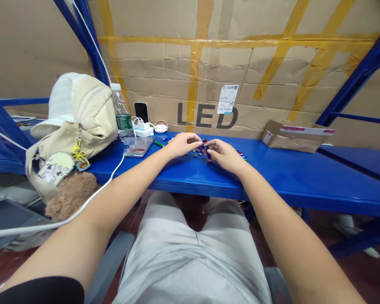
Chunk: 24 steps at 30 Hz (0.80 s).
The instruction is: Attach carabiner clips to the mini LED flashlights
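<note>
- Two bare hands met just above a blue desk (281,173), near the centre of the frame, over a scatter of small parts.
- The right hand (222,154) was curled nearly closed, its thumb and fingers pinching a dark purple piece (208,153) that stood tilted between the two hands.
- The left hand (185,144) arched over from the other side, fingers bent and tips drawn close to the same spot; whether it had hold of a part of its own could not be told.
- Small loose bits (195,154) lay on the desk below the fingertips, too tiny to identify.
- A green pen-like stick (158,144) lay left of the left hand, while slim coloured sticks (241,153) showed beyond the right wrist.
- The step in hand looked to be close fingertip work on the purple piece, apparently mid-way, with the piece not yet set down.
- The next move seemed to call for a steady right-hand pinch, the left fingertips lined up with the piece, and care not to sweep the loose bits aside.
- An open cardboard box (299,137) sat at the right of the frame, well apart from the hands.
</note>
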{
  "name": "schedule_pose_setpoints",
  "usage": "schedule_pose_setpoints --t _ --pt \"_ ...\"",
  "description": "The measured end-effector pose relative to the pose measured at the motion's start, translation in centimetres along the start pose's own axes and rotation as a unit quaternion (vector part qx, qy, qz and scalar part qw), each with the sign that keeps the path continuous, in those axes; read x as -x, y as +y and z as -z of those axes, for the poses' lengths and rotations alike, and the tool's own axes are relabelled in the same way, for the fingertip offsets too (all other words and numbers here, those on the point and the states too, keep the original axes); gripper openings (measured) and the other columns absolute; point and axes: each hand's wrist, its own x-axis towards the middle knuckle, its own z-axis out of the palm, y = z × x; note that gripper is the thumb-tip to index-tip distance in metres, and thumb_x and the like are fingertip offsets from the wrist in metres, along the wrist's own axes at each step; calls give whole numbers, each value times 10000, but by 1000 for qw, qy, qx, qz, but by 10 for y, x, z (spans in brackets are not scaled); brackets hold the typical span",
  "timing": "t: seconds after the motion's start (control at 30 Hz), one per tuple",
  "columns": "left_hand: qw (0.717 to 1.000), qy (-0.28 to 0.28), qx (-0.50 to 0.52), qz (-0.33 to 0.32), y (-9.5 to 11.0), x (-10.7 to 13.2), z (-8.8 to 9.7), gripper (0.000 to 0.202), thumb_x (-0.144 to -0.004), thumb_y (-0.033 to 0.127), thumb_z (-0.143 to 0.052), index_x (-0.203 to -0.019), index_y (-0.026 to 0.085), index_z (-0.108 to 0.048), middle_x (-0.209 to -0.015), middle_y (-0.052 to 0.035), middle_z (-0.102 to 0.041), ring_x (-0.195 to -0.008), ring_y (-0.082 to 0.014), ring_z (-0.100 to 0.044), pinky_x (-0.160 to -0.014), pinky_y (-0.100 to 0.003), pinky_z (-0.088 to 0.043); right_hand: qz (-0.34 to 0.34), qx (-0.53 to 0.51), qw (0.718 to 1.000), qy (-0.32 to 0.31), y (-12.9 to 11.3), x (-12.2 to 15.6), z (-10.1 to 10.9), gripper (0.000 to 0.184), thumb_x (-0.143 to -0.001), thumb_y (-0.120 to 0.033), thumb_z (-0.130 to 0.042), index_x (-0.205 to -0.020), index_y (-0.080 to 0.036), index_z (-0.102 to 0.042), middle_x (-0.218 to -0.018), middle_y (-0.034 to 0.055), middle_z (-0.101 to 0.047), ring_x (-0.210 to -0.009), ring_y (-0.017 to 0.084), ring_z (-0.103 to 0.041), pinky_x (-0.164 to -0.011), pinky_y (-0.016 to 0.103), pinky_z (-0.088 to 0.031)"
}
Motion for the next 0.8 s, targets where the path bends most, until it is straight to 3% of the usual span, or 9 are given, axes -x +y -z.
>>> schedule_pose_setpoints --t 0.07,0.13,0.27,0.33,0.43,0.53,0.8 --pt "993 -35 -107 -32 -3 2 5 253 -773 357 -659 -938 175 -719 -916 -52 -701 -836 -170 -624 -792 -282 -471 -7 -2 1000 11 -1 0 1 189 -845 -197 -487 -1019 -218 -557 -1083 73 -654 -962 200 -641 -684 334 -583" --pt "978 -91 -177 -60 -7 3 6 263 -743 338 -693 -964 199 -727 -953 -51 -701 -875 -180 -630 -814 -272 -463 7 33 999 27 -2 0 1 185 -842 -183 -494 -1010 -208 -566 -1069 77 -664 -975 198 -639 -772 360 -566" --pt "966 -147 -202 -63 -14 2 2 181 -777 243 -648 -926 191 -736 -947 -48 -719 -885 -170 -649 -837 -254 -458 27 120 991 42 -5 1 3 177 -836 -163 -515 -992 -187 -596 -1049 88 -684 -979 206 -638 -910 404 -495" --pt "974 -132 -171 -61 -13 2 0 179 -773 242 -651 -922 186 -734 -942 -48 -724 -883 -169 -655 -845 -260 -465 30 155 987 42 -5 1 3 186 -838 -164 -517 -995 -190 -613 -1057 90 -686 -983 219 -635 -909 412 -486" --pt "996 -65 -47 -37 -8 3 -1 246 -751 267 -677 -967 154 -709 -945 -62 -723 -857 -168 -664 -817 -273 -495 40 199 979 25 -3 1 3 209 -844 -167 -512 -1008 -200 -637 -1096 89 -681 -1020 233 -621 -928 416 -465" --pt "998 -27 55 -10 -2 4 0 257 -705 273 -716 -911 121 -703 -895 -75 -724 -830 -177 -673 -796 -291 -518 50 207 977 2 -2 2 3 232 -862 -192 -496 -1042 -199 -643 -1126 88 -673 -1045 232 -613 -937 405 -458" --pt "996 -9 82 16 3 5 0 281 -652 346 -767 -822 127 -730 -821 -65 -734 -812 -193 -680 -753 -278 -519 64 133 989 2 -6 3 2 209 -837 -219 -534 -1001 -189 -659 -1040 80 -696 -951 213 -640 -861 369 -493"
